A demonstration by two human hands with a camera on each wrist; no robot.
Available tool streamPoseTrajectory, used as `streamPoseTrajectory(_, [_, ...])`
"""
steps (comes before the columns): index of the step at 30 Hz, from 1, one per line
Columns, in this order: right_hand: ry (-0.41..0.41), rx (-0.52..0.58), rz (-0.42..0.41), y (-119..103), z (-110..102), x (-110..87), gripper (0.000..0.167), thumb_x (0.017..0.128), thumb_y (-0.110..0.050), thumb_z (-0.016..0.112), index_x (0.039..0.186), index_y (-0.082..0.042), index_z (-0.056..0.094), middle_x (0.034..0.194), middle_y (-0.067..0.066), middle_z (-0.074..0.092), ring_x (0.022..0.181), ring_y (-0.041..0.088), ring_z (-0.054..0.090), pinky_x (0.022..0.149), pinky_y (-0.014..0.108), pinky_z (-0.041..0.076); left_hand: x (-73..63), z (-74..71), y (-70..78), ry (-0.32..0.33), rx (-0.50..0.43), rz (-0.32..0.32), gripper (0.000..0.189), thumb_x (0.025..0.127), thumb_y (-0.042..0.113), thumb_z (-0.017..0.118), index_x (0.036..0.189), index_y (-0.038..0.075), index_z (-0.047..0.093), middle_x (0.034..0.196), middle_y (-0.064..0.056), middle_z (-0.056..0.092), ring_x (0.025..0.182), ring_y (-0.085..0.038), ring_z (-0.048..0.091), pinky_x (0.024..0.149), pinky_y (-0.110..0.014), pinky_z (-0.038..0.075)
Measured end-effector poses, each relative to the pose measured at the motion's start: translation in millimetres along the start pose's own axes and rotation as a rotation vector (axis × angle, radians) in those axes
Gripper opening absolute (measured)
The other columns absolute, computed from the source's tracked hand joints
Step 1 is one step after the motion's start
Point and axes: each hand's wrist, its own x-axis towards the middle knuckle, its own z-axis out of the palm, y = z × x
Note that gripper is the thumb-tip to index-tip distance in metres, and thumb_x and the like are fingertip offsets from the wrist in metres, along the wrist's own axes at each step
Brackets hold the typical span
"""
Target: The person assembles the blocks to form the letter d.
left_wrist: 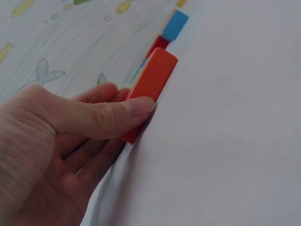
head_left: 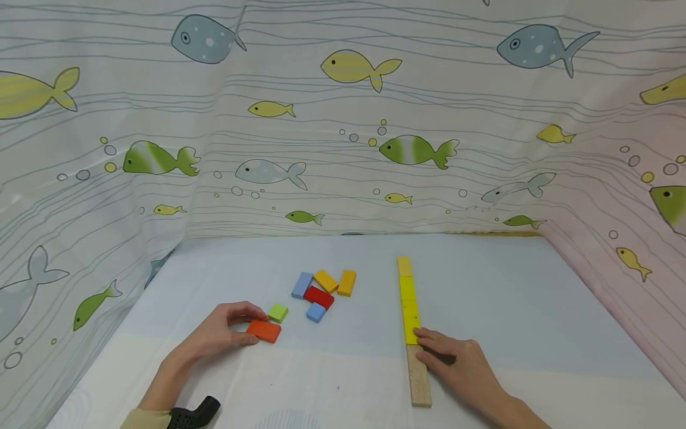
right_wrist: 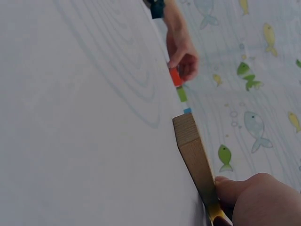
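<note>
My left hand (head_left: 225,328) pinches an orange block (head_left: 264,330) between thumb and fingers, low over the left of the table; the left wrist view shows the thumb on the orange block's (left_wrist: 153,77) side. Beyond it lies a small green block (head_left: 278,313). To the right, a straight row runs away from me: a plain wooden block (head_left: 420,378) nearest, then yellow blocks (head_left: 408,289) end to end. My right hand (head_left: 463,363) rests against the row's right side, fingertips at the join of wood and yellow. In the right wrist view the thumb touches the wooden block's (right_wrist: 197,165) side.
Between the hands, farther back, lie two blue blocks (head_left: 316,312), a red block (head_left: 319,297) and two amber blocks (head_left: 346,283) in a loose cluster. A fish-patterned curtain (head_left: 332,119) walls the table (head_left: 509,298) at the back and sides.
</note>
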Motion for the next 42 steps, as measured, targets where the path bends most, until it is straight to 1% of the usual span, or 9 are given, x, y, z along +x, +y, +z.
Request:
streamPoseTrajectory(4, [-0.015,-0.008,0.027,0.4,0.9,-0.4,0.028,0.084,-0.027,0.081,0.110,-0.016,0.078,0.119,-0.011,0.071,0.110,0.012,0.068,0.091,0.005,0.046,0.6,0.6,-0.6,0.009,0.006,-0.026,0.039,0.080,0.021,0.084,0.116,0.015,0.070,0.115,-0.001,0.072,0.110,-0.011,0.063,0.096,-0.020,0.049])
streamPoseTrajectory(7, [-0.027,-0.011,0.047,0.3,1.4,-0.6,0.029,0.084,-0.029,0.080,0.110,-0.017,0.078,0.120,-0.013,0.071,0.111,0.010,0.067,0.090,0.014,0.052,0.5,0.7,-1.7,0.014,0.016,-0.048,0.039,0.079,0.024,0.085,0.115,0.017,0.071,0.114,0.001,0.072,0.109,-0.008,0.063,0.096,-0.019,0.048])
streamPoseTrajectory(10, [-0.034,-0.014,0.058,-0.1,1.7,-0.6,0.029,0.085,-0.030,0.080,0.111,-0.018,0.078,0.120,-0.014,0.070,0.112,0.010,0.067,0.089,0.025,0.057,0.1,0.2,-2.7,0.009,0.021,-0.046,0.040,0.079,0.025,0.085,0.115,0.018,0.070,0.114,0.002,0.072,0.109,-0.008,0.063,0.095,-0.020,0.049])
streamPoseTrajectory(13, [-0.036,-0.012,0.065,-0.2,1.9,-0.6,0.029,0.085,-0.031,0.079,0.111,-0.018,0.078,0.120,-0.014,0.070,0.112,0.010,0.066,0.089,0.030,0.058,0.0,0.1,-2.5,0.011,0.015,-0.034,0.040,0.079,0.025,0.086,0.115,0.018,0.070,0.114,0.001,0.072,0.109,-0.008,0.064,0.095,-0.019,0.049])
streamPoseTrajectory(22, [-0.038,-0.024,0.061,-0.4,2.2,0.2,0.029,0.085,-0.032,0.079,0.111,-0.019,0.078,0.120,-0.015,0.070,0.112,0.010,0.066,0.089,0.030,0.058,1.4,4.1,5.3,0.043,0.000,-0.006,0.041,0.080,0.026,0.085,0.116,0.017,0.070,0.114,0.000,0.071,0.108,-0.007,0.064,0.096,-0.020,0.050])
streamPoseTrajectory(28, [-0.021,-0.015,0.042,0.5,1.3,-0.7,0.029,0.084,-0.030,0.080,0.110,-0.018,0.078,0.120,-0.013,0.071,0.111,0.012,0.068,0.091,0.009,0.048,6.5,15.8,16.3,0.059,-0.022,-0.016,0.039,0.082,0.026,0.083,0.116,0.015,0.070,0.114,-0.001,0.071,0.107,-0.013,0.064,0.095,-0.021,0.051])
streamPoseTrajectory(30, [-0.019,-0.014,0.037,0.9,0.7,-0.8,0.029,0.084,-0.029,0.081,0.110,-0.017,0.079,0.119,-0.012,0.071,0.111,0.013,0.068,0.091,0.007,0.047,9.4,21.1,20.7,0.049,-0.036,-0.012,0.039,0.081,0.026,0.084,0.117,0.016,0.070,0.114,0.000,0.071,0.108,-0.014,0.063,0.095,-0.021,0.052])
streamPoseTrajectory(37, [-0.041,-0.023,0.051,1.4,-0.3,-0.2,0.029,0.084,-0.030,0.080,0.111,-0.018,0.078,0.120,-0.014,0.070,0.112,0.011,0.067,0.089,0.029,0.058,18.0,39.0,34.9,0.044,-0.050,0.023,0.037,0.082,0.028,0.083,0.116,0.020,0.070,0.113,0.004,0.071,0.106,-0.012,0.064,0.095,-0.022,0.052])
streamPoseTrajectory(42, [-0.045,-0.026,0.050,1.6,-0.8,0.5,0.030,0.084,-0.031,0.080,0.111,-0.018,0.078,0.121,-0.014,0.070,0.113,0.010,0.067,0.089,0.030,0.058,23.7,49.4,43.6,0.043,-0.057,0.051,0.036,0.083,0.028,0.082,0.116,0.018,0.070,0.113,0.003,0.071,0.107,-0.016,0.064,0.096,-0.026,0.053])
